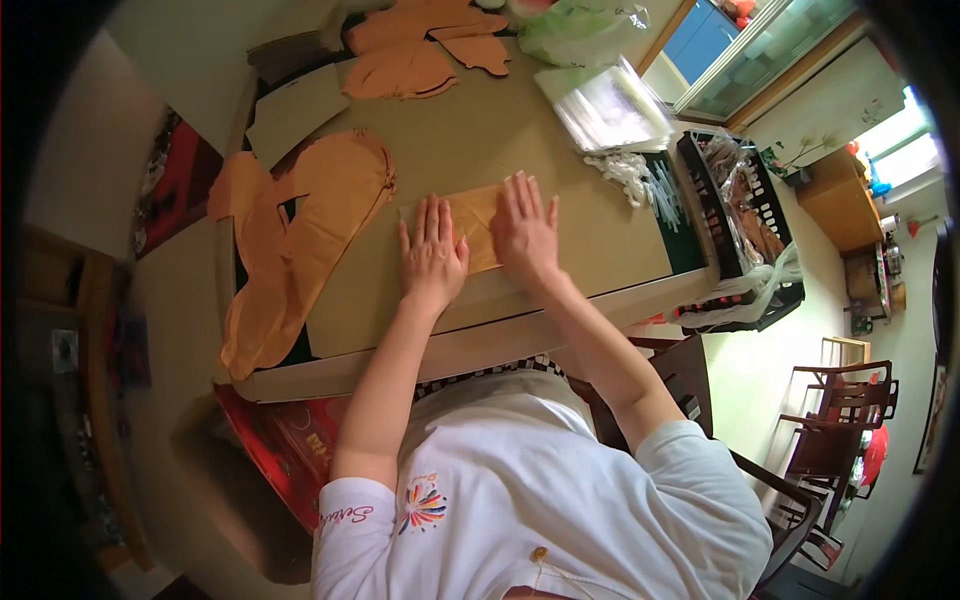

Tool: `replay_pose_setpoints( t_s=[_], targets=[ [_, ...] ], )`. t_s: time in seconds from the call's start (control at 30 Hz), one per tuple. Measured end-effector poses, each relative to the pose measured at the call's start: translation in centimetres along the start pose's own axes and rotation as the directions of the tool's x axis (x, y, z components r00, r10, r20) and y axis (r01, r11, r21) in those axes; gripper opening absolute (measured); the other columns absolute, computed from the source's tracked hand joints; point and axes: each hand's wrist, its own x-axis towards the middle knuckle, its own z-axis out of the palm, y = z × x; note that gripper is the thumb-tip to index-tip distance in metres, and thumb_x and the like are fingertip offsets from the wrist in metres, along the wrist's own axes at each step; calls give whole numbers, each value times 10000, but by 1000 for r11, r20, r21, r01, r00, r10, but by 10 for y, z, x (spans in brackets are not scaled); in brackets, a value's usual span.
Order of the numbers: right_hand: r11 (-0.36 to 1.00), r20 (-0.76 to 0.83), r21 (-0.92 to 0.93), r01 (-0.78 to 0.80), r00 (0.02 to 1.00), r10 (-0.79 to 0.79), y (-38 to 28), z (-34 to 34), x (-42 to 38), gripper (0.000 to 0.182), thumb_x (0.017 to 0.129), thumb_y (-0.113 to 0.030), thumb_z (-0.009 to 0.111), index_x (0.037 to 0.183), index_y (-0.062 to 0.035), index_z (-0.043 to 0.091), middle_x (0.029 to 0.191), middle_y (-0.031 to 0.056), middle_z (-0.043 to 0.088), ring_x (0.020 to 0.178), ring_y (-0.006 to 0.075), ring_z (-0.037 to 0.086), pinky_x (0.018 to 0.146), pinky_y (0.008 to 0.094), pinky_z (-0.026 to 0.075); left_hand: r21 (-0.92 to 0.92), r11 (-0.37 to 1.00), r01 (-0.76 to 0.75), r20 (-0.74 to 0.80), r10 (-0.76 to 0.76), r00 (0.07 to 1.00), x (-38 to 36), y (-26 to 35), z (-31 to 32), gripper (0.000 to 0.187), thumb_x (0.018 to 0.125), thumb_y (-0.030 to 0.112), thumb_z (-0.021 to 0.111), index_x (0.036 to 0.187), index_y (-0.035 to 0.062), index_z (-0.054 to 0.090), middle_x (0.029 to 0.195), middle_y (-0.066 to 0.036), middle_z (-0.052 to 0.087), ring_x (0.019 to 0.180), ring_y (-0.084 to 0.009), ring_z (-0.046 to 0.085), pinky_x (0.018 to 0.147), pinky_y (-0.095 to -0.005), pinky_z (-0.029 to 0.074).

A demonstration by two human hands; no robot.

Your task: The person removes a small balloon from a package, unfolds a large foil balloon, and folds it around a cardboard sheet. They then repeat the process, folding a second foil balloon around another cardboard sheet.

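Observation:
A flat, rectangular piece of folded orange-yellow material lies on the brown board on the table, seemingly with a clear film at its edges. My left hand rests palm down on its left side, fingers stretched out. On its right side my right hand lies flat too, fingers extended. Neither hand grips anything. To the left are larger orange pieces with curved outlines, stacked or folded over. More orange pieces lie at the table's far edge.
At the back right, clear plastic sleeves lie near a green plastic bag. White ties and clear thin strips lie before them. A black crate with wrapped brown items stands right. A grey-brown card is back left.

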Motion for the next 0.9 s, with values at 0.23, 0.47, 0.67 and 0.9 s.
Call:
replay_pose_setpoints(
  t_s=[0.23, 0.47, 0.67, 0.9],
  targets=[
    [999, -44, -25, -39, 998, 37, 30, -13, -45, 564, 950, -236, 465, 1484, -239, 283, 1523, 163, 268, 1430, 342, 197, 1124, 582, 131, 42, 998, 45, 61, -48, 997, -4, 4, -5, 645, 962, 371, 377, 1500, 60, 205, 1577, -94, 167, 1459, -218, 143, 1163, -556, 79],
    [921, 87, 230, -314, 949, 302, 52, -45, -53, 291, 912, -154, 519, 1180, -67, 591, 1199, 154, 605, 1075, 326, 562, 910, 398, 445, -14, 999, 37, 23, -36, 999, -1, 1, 0, 652, 952, 356, 409, 1501, 76, 199, 1576, -92, 169, 1455, -229, 155, 1135, -626, 71],
    [768, 341, 446, -461, 880, 330, 49, -70, -68, 241, 891, -149, 533, 1046, -11, 656, 940, 193, 669, 909, 346, 635, 843, 397, 494, -18, 1000, 26, -6, -26, 1000, -1, -1, 4, 657, 945, 359, 412, 1499, 71, 207, 1573, -97, 179, 1453, -230, 166, 1139, -613, 76],
    [501, 470, 685, -528, 847, 249, 55, -75, -68, 227, 871, -103, 570, 1073, -41, 653, 960, 123, 670, 866, 217, 647, 801, 309, 505, -16, 999, 39, 35, -38, 999, -2, 1, -3, 654, 959, 381, 374, 1506, 72, 193, 1580, -84, 164, 1457, -207, 153, 1153, -585, 70]
  ],
)
